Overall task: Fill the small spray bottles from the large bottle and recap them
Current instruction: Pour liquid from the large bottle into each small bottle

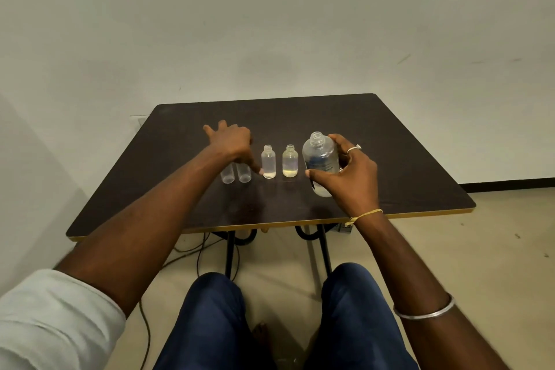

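My right hand grips the large clear bottle, uncapped, with a blue label, held slightly tilted above the dark table. Left of it stand two small clear bottles, one with yellowish liquid at the bottom and one with a little liquid, both without caps. My left hand hovers over two more small clear containers, whose tops it hides. Its fingers are spread and one fingertip touches the base of the nearer small bottle.
The table stands against a pale wall, its front edge trimmed in yellow. Under it are black metal legs and dark cables on the floor. My knees in blue trousers sit just before the table's front edge.
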